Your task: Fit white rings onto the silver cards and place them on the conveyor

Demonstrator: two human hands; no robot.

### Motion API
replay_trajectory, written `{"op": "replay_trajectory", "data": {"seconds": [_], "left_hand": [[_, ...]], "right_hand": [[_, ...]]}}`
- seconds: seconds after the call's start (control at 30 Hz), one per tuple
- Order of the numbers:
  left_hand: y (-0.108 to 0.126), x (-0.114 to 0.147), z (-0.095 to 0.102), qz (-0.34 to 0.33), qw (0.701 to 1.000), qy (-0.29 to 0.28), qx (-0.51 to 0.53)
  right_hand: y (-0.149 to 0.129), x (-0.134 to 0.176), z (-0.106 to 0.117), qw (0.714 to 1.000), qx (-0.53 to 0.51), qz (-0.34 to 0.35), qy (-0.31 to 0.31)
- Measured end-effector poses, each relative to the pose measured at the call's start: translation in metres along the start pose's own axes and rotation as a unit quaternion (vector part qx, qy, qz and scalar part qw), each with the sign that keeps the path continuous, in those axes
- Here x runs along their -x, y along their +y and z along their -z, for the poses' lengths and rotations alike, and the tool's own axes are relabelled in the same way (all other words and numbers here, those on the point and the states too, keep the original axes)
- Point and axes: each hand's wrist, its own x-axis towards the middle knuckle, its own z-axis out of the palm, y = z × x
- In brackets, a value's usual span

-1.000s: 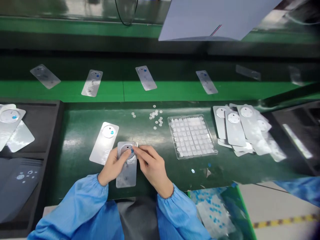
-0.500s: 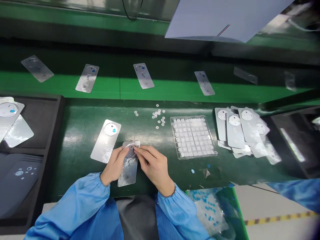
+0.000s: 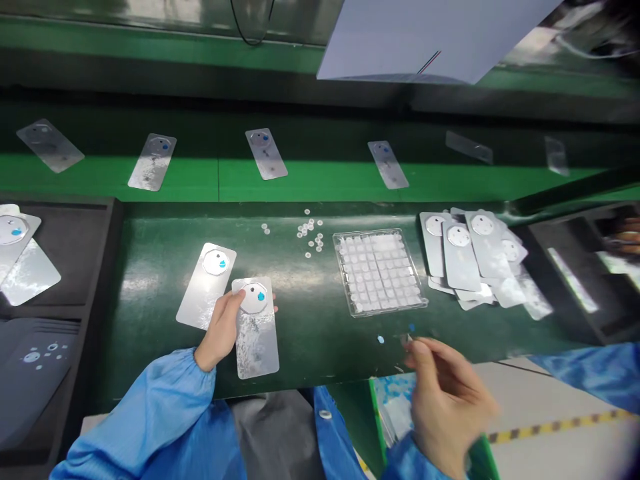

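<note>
My left hand (image 3: 223, 327) grips a silver phone back panel (image 3: 257, 343) above the green table, thumb beside its round camera area. That area carries a dark hole and a small blue sticker. A second silver panel (image 3: 205, 287) with a blue mark lies just left of it, partly behind my hand. My right hand (image 3: 445, 393), slightly blurred, is at the table's front edge with thumb and forefinger pinched at a small greyish scrap (image 3: 406, 340). Whether the fingers hold that scrap or something else is unclear. A light-blue dot sticker (image 3: 381, 339) lies nearby.
A clear tray (image 3: 425, 303) of small white pieces sits right of centre, with loose white rings (image 3: 307, 227) to its left. Overlapping panels (image 3: 463, 260) lie at right. A black tray (image 3: 113, 267) stands left. Below the edge is a green bin (image 3: 377, 420). Another person's blue sleeve (image 3: 595, 373) shows at right.
My right hand has left the panel's camera area and moved right to the scrap by the table edge. A blue sticker now shows on the held panel. My left hand still grips it.
</note>
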Motion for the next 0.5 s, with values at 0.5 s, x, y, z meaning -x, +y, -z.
{"op": "replay_trajectory", "data": {"seconds": [0.5], "left_hand": [[-0.002, 0.005, -0.005, -0.146, 0.960, 0.009, -0.238]], "right_hand": [[-0.062, 0.034, -0.121, 0.905, -0.071, 0.322, -0.270]]}}
